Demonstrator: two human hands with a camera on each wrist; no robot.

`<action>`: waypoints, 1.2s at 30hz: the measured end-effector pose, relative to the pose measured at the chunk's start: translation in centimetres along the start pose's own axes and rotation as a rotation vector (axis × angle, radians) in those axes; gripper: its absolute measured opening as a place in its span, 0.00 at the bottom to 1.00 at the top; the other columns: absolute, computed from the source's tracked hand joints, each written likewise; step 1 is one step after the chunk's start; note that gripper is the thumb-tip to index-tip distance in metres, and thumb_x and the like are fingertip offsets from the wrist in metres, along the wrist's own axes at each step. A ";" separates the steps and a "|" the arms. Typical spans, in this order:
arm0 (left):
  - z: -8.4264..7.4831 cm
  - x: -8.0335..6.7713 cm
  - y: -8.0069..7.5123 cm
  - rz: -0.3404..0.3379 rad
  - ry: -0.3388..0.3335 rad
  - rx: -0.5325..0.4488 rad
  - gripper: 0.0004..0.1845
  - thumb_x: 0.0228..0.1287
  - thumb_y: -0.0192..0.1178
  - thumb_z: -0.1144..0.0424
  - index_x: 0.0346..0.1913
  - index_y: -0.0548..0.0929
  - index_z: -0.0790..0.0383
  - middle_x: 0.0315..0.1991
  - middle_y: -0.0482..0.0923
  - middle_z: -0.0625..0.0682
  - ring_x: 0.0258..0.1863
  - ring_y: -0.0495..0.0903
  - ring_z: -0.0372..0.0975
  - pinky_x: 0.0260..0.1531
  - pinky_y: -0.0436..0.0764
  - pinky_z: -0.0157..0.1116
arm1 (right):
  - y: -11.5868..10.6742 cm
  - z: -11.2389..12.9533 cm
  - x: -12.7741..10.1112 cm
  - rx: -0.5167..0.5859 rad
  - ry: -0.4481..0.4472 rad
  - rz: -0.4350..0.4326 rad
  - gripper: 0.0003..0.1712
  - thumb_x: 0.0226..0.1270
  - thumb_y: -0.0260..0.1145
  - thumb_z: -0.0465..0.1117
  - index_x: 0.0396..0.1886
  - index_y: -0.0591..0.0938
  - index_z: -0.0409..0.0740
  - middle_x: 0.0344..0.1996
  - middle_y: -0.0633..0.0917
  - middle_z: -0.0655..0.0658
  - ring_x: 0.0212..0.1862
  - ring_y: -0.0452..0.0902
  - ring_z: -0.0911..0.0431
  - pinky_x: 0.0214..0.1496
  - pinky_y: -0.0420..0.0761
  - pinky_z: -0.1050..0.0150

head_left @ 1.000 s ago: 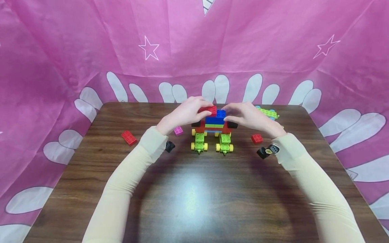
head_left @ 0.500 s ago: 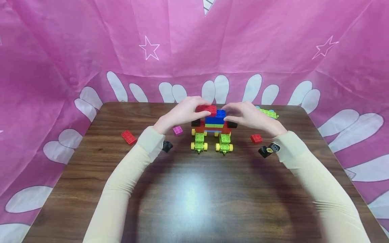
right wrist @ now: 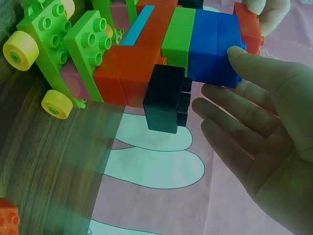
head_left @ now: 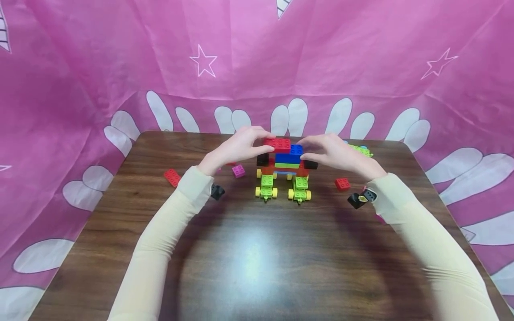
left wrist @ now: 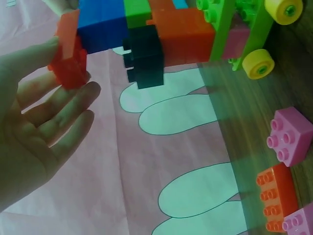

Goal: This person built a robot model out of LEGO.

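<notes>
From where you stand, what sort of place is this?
Perhaps a play corner: a pink patterned cloth hangs behind a wood-grained table, which bears a wheeled toy-brick build and loose bricks.

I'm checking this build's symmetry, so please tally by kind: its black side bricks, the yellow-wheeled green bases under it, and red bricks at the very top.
Black side bricks: 2
Yellow-wheeled green bases: 2
Topmost red brick: 1
Total: 5
</notes>
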State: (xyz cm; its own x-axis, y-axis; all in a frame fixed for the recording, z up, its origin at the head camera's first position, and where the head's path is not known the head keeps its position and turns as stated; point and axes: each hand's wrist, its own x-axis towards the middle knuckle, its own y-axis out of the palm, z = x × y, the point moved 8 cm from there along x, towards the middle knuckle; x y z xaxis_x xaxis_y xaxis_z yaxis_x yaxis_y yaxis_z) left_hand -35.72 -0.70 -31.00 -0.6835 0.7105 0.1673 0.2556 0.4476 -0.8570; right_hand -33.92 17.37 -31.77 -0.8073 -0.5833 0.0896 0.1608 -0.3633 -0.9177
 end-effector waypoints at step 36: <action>3.3 -1.7 -0.9 -0.068 -0.097 -0.125 0.30 0.66 0.64 0.47 0.66 0.76 0.58 0.62 0.79 0.52 0.62 0.76 0.44 0.67 0.74 0.44 | 0.1 -0.2 -0.6 0.063 0.012 -0.020 0.23 0.67 0.69 0.47 0.60 0.81 0.47 0.49 0.89 0.47 0.52 0.86 0.53 0.53 0.86 0.53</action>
State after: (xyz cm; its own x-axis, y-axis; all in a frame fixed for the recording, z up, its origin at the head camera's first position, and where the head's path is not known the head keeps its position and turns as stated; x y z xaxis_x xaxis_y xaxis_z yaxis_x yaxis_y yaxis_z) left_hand -37.01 -4.11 -32.14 -0.7632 0.6233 0.1703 0.2849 0.5611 -0.7772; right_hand -33.58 17.83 -31.97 -0.8177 -0.5664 0.1028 0.1792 -0.4202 -0.8895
